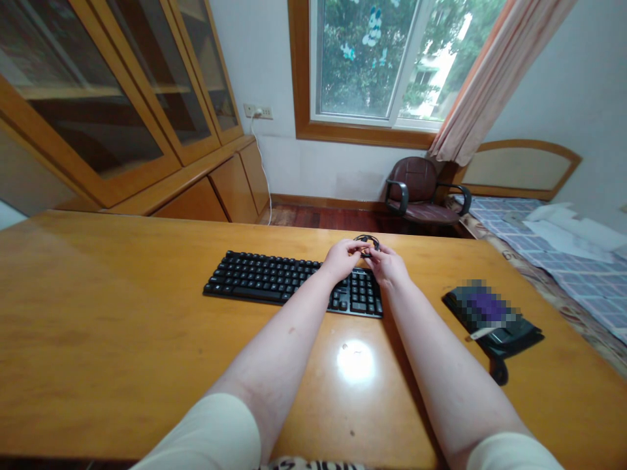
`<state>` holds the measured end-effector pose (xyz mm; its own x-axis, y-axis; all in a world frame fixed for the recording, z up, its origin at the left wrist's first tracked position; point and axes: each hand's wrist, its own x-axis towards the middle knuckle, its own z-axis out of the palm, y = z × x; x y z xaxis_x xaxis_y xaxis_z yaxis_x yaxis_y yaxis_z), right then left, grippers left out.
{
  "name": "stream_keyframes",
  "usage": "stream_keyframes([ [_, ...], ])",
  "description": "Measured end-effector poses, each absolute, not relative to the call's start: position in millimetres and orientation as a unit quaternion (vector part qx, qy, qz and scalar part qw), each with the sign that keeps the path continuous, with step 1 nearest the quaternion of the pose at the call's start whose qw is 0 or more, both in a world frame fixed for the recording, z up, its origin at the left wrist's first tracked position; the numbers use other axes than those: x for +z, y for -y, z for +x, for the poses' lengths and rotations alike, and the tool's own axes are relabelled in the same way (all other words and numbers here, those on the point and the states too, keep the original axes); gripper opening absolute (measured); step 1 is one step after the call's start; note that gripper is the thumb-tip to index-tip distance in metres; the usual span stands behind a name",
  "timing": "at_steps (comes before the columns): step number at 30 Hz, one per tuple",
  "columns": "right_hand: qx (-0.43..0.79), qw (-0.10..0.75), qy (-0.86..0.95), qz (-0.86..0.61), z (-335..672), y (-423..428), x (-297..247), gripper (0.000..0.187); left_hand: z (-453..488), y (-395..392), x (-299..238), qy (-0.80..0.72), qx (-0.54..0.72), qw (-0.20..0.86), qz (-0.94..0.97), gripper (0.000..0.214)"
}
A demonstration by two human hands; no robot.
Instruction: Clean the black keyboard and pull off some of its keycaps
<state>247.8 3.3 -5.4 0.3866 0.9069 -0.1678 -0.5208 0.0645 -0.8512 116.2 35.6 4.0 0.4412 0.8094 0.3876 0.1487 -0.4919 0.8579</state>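
Note:
A black keyboard (274,279) lies across the middle of the wooden desk (112,313). Both my arms reach over its right end. My left hand (341,256) and my right hand (386,263) meet just beyond the keyboard's far edge, fingers pinched on a small coil of black cable (367,242). The coil sits between the two hands, partly hidden by the fingers.
A black case with a blurred patch (492,318) lies on the desk at the right, a small dark object (498,370) in front of it. Behind the desk stand a brown armchair (416,192), a glass-door cabinet (122,98) at left and a bed (563,261) at right.

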Motion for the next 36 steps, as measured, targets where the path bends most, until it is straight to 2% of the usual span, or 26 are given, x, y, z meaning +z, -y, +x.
stream_keyframes([
  [3,0.484,0.693,0.191,-0.5,243,-1,-6,0.05,116,-37,0,-0.398,0.371,0.406,0.734,0.028],
  [5,0.475,0.688,0.176,-0.52,240,0,-4,0.062,115,-36,-1,-0.459,0.345,0.372,0.729,0.025],
  [7,0.471,0.682,0.171,-0.533,237,1,-2,0.065,113,-34,1,-0.504,0.328,0.317,0.734,0.022],
  [10,0.442,0.687,0.177,-0.548,236,1,-2,0.057,112,-29,6,-0.491,0.316,0.242,0.775,0.024],
  [14,0.426,0.695,0.179,-0.551,244,-2,-4,0.04,114,-26,11,-0.385,0.31,0.214,0.843,0.03],
  [18,0.467,0.667,0.191,-0.548,249,-2,-4,0.037,113,-25,11,-0.489,0.301,0.147,0.806,0.029],
  [21,0.482,0.649,0.24,-0.537,248,0,-2,0.039,112,-24,10,-0.572,0.237,0.107,0.778,0.032],
  [27,0.461,0.621,0.29,-0.564,243,3,4,0.038,111,-23,7,-0.56,0.138,0.118,0.808,0.056],
  [31,0.452,0.598,0.316,-0.582,242,4,5,0.039,111,-27,5,-0.541,0.102,0.147,0.822,0.058],
  [36,0.433,0.599,0.371,-0.562,244,4,4,0.039,110,-35,3,-0.549,0.115,0.202,0.803,0.056],
])
